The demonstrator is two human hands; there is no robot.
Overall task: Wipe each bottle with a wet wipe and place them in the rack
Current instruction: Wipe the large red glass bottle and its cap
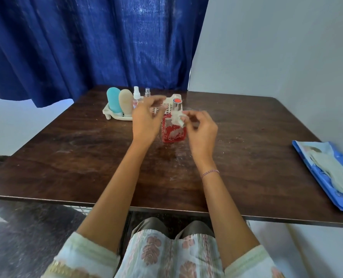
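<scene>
Both hands are up over the dark wooden counter [70, 161], and between them stands one red bottle [173, 130], upright on the wood, square-bodied with a silver collar and a red-orange cap. The right hand [201, 133] is just to the bottle's right, its grip pinched on one crumpled white wet wipe [177, 117] that drapes against the bottle's shoulder and neck. The left hand [146, 119] hovers just to the bottle's left, fingers loosely curled and spread, motion-blurred; whether that grip touches the bottle I cannot tell.

Beyond the left hand, away from the person, sits one white rack [117, 115] on short feet. Count four bottles in it: one teal squeeze tube [114, 100] at the far left, one beige squeeze tube [126, 101] touching it, then one clear spray bottle [136, 95] with a white top, and one slim spray bottle [147, 92] with a silver top. The rack's slotted end, nearest the red bottle, shows behind the fingertips.

Well off to the right of the right hand's grip, at the counter's edge, lies one blue wipe pack [325, 177], flap open, pale wipes showing. Its printing is too blurred to read, and no label on any bottle is legible. One thin bracelet [209, 173] circles the right wrist.
</scene>
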